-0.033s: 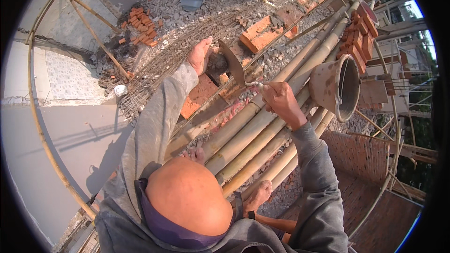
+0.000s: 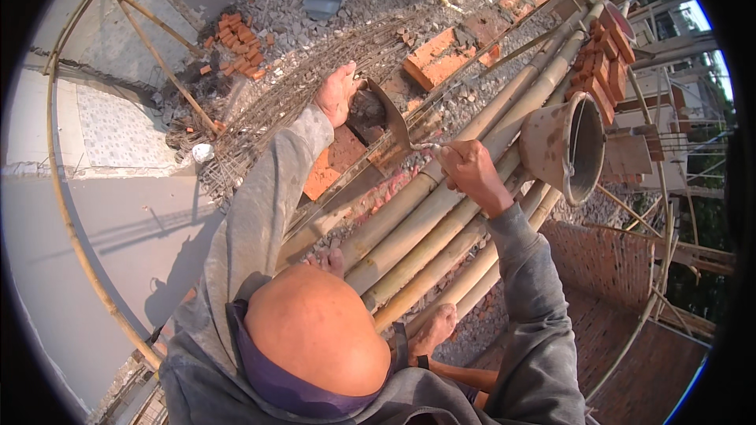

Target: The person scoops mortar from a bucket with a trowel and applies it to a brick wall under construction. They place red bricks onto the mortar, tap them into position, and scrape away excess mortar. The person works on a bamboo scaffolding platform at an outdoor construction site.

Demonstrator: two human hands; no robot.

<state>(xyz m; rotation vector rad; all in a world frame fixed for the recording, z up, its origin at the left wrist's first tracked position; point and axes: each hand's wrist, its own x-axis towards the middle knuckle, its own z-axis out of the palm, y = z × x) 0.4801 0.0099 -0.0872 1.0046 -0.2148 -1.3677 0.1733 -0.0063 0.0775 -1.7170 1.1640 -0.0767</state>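
**A:** So where did we have the trowel point(image 2: 393, 116)?

**B:** Around 12 o'clock, blade up over the bricks. Our right grip point(image 2: 468, 169), between 2 and 3 o'clock of centre, was closed snugly round its handle, and the blade tip pointed off toward 11.

**A:** And our left grip point(image 2: 336, 96)?

**B:** Up at 11 o'clock, just beside that blade tip. Honestly, we couldn't tell if it was holding anything, the fingers were too hidden. A reddish brick point(image 2: 321, 177) sat below it, toward 10.

**A:** What else did we have around us?

**B:** Fat bamboo poles point(image 2: 407, 238) slanted under our right arm, heading up toward 2 o'clock. A mud-smeared bucket point(image 2: 543, 142) was tipped on its side between 2 and 3, with a brick stack point(image 2: 602, 71) past it at 2. We also saw loose bricks point(image 2: 239, 43) in a heap between 10 and 11, and our bare knee point(image 2: 315, 330) filled 7 o'clock.
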